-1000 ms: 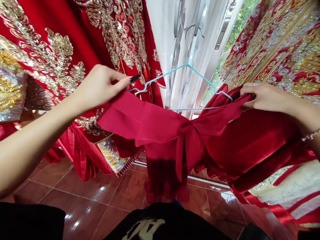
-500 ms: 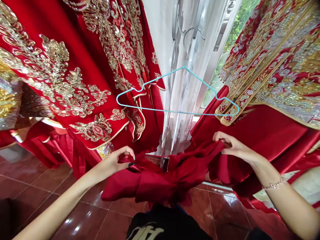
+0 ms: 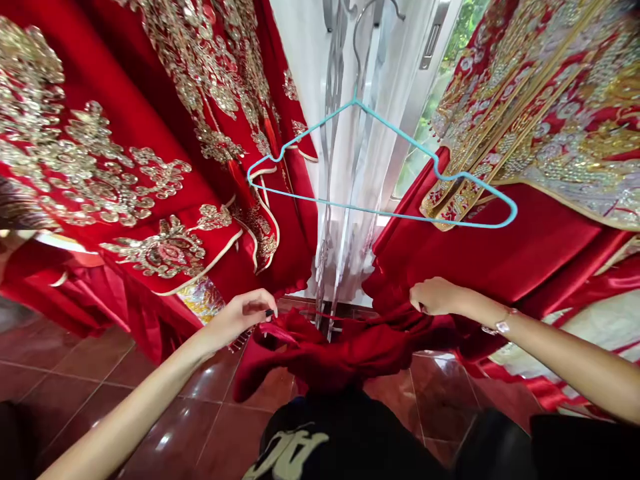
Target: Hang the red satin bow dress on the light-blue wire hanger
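Observation:
A plain red garment (image 3: 345, 350) with a knotted bow hangs slack between my two hands, low in front of my body. My left hand (image 3: 239, 319) pinches its left end, fingers closed on the cloth. My right hand (image 3: 436, 297) grips the right end in a closed fist. Above them a light blue wire hanger (image 3: 380, 167) hangs bare, with nothing on it, its hook reaching up toward a metal window grille.
Red robes with gold embroidery (image 3: 125, 167) hang at the left, and another embroidered robe (image 3: 550, 120) at the right. A white sheer curtain (image 3: 345, 220) and window sit behind the hanger. The floor is glossy red-brown tile (image 3: 165, 427).
The red garment came off the blue hanger and both hands lowered it from hanger height to waist level. The hanger now hangs bare and has swung slightly.

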`<state>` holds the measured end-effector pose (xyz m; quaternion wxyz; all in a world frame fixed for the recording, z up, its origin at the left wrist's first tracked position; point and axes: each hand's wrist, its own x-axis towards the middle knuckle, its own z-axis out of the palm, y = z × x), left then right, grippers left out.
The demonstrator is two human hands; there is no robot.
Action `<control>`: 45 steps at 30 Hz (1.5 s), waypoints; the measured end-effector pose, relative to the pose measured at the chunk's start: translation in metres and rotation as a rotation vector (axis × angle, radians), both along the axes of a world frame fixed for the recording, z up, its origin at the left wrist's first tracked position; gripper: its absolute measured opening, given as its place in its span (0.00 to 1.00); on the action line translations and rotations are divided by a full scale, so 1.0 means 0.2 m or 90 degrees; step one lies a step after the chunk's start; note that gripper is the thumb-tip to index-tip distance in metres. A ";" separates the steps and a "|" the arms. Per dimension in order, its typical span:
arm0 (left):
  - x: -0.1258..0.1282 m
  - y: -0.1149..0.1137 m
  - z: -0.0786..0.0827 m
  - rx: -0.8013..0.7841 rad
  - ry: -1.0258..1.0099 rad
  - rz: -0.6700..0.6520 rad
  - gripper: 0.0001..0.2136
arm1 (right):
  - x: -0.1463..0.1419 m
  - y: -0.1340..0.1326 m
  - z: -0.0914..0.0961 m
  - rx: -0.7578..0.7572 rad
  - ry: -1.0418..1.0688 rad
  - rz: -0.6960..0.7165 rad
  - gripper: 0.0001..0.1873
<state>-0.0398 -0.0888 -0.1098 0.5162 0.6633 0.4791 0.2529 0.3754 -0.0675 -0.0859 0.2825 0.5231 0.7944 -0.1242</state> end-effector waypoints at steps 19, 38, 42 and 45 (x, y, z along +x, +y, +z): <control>0.17 -0.29 -0.06 -0.050 -0.033 -0.032 0.04 | 0.15 -0.07 -0.37 0.433 0.181 -0.140 0.17; 0.08 -0.32 -0.08 0.071 -0.008 -0.095 0.11 | -0.22 -0.10 -0.66 0.820 0.952 -0.673 0.16; 0.04 -0.30 -0.07 0.107 0.038 -0.119 0.09 | -0.27 -0.13 -0.62 0.809 1.018 -0.654 0.17; 0.01 -0.26 -0.06 0.148 0.104 -0.137 0.14 | -0.29 -0.18 -0.60 0.757 1.066 -0.615 0.16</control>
